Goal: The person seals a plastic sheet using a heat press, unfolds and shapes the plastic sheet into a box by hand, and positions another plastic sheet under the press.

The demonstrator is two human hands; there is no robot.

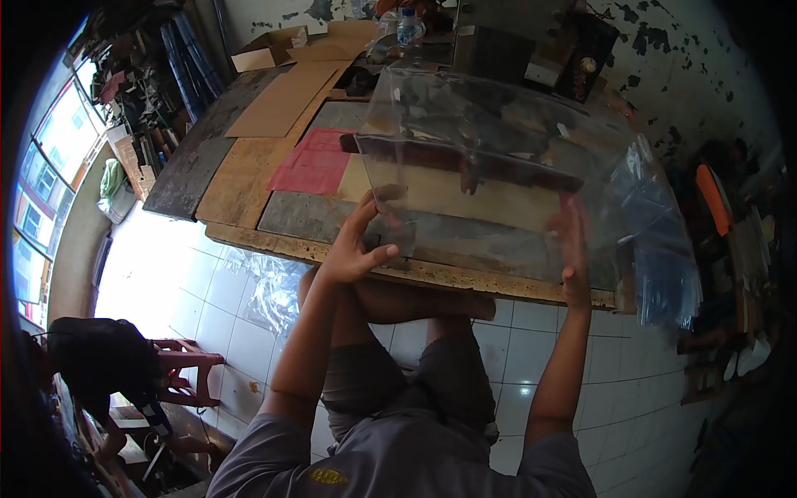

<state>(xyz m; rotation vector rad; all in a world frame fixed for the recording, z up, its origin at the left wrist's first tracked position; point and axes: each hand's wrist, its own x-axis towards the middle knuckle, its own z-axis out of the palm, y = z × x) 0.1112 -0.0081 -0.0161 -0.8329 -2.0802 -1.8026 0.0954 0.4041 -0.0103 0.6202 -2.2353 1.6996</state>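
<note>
A large clear plastic sheet (506,100) is raised over the table in front of me, its lower part between my hands. My left hand (359,245) is at its left edge, with the thumb in front and the fingers partly behind the plastic. At the right side, my right hand (573,245) grips it with fingers pointing up, blurred through the film. Through the sheet a dark red bar (531,173) shows, lying across a pale yellow strip. A red sheet (307,163) lies to the left of it.
Clear plastic bags (664,266) hang over the table's right edge. Flat cardboard (278,104) and an open carton (270,51) are at the back left, a water bottle (406,27) at the back. A red stool (187,369) and more plastic (270,286) are on the floor.
</note>
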